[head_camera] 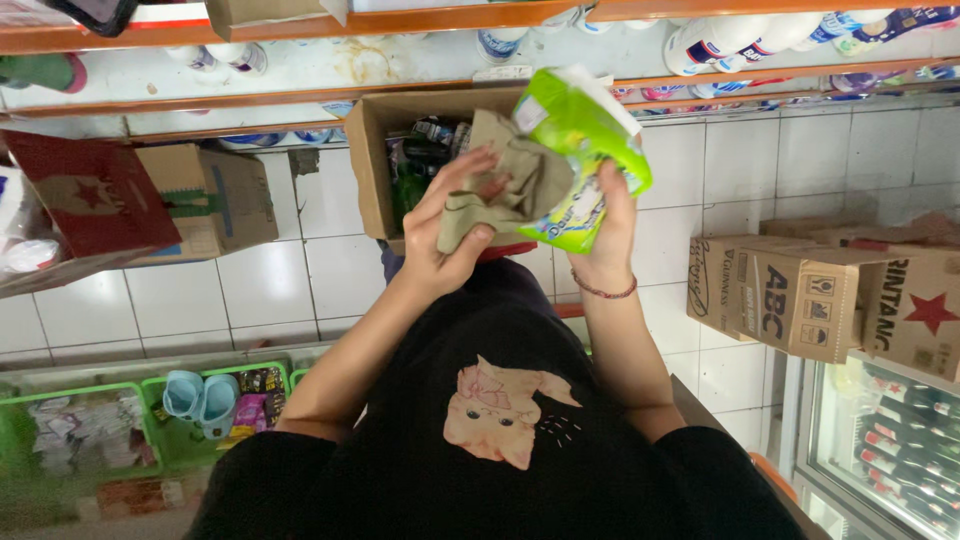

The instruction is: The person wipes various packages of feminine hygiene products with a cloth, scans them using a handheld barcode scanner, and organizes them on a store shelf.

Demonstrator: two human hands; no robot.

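Green and white plastic makes up the refill pouch (pixel 575 150) that sits between the person's two hands, raised in front of the chest and above an open cardboard box (pixel 375 150) on the white tiled floor (pixel 240 290). The right hand (pixel 610 225) grips the pouch from beneath and behind, fingers curled closed around its lower edge, a thin red bracelet (pixel 603 292) around the wrist. The left hand (pixel 455 225) holds a crumpled khaki cloth (pixel 505 185); the thumb pins the lower part of the fabric while the fingers spread half open across its top, pressing the cloth against the left side of the pouch. Cloth and pouch touch, the cloth overlapping the pouch's face.

The open box just behind the hands contains dark packets, too small to tell apart. To the left stand another brown carton (pixel 215 200) and a dark red box (pixel 90 195). At the right, closed brown cartons (pixel 800 300) sit stacked beside a glass-topped cooler (pixel 890 440) with bottles inside. Green baskets (pixel 150 425) at the lower left hold small packets and two pale blue cups (pixel 200 400). Orange-edged shelves (pixel 400 20) run across the top, with bottles lined along them.
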